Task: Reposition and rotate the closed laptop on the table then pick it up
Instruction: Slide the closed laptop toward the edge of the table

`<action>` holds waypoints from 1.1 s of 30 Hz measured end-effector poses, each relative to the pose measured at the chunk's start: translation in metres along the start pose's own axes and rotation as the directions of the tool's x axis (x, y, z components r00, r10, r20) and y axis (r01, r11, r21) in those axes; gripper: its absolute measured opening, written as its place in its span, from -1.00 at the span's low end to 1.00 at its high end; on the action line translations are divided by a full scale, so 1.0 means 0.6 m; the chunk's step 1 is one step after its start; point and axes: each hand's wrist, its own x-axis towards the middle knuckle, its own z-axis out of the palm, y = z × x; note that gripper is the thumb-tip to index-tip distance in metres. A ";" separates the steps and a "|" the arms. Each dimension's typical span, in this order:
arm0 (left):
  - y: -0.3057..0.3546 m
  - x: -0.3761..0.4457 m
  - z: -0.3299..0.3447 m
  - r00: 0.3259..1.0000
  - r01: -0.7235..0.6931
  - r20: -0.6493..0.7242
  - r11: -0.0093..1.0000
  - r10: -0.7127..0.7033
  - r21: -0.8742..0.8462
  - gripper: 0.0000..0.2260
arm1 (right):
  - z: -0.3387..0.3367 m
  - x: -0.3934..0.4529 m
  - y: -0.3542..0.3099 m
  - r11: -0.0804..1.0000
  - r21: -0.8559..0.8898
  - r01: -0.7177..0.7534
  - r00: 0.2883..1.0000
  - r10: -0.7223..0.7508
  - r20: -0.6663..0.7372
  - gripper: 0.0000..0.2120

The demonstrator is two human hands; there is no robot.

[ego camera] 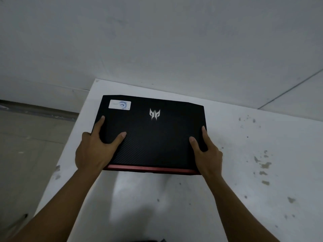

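The closed black laptop (153,137) lies near the far left corner of the white table (253,172). It has a silver logo on the lid, a white sticker at its far left corner and a red strip along its near edge. My left hand (94,151) grips its left side, thumb on the lid and fingers around the edge. My right hand (206,154) grips the right side the same way. Whether the laptop rests on the table or is lifted slightly, I cannot tell.
The table's left edge (70,151) runs close to my left hand, with tiled floor (31,140) beyond it. A pale wall (157,41) stands behind the table. Dark chipped spots (264,165) mark the tabletop on the right.
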 end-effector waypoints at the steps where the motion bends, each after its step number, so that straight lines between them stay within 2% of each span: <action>1: 0.008 -0.016 0.003 1.000 -0.009 0.001 1.000 0.009 0.001 -0.06 | -0.015 -0.013 0.011 1.000 0.009 -0.005 1.000 0.005 -0.008 -0.31; 16: 0.100 -0.248 0.121 0.996 -0.084 -0.030 0.995 0.083 -0.060 -0.08 | -0.196 -0.108 0.221 0.988 0.146 -0.045 0.992 0.062 -0.113 -0.35; 26: 0.069 -0.313 0.211 0.988 -0.153 -0.023 0.984 0.152 -0.091 -0.11 | -0.194 -0.128 0.346 0.986 0.164 0.002 0.983 0.028 -0.182 -0.35; 33: 0.026 -0.312 0.231 0.974 -0.224 -0.049 0.968 0.220 -0.115 -0.09 | -0.162 -0.142 0.376 0.972 0.225 0.074 0.970 -0.018 -0.243 -0.37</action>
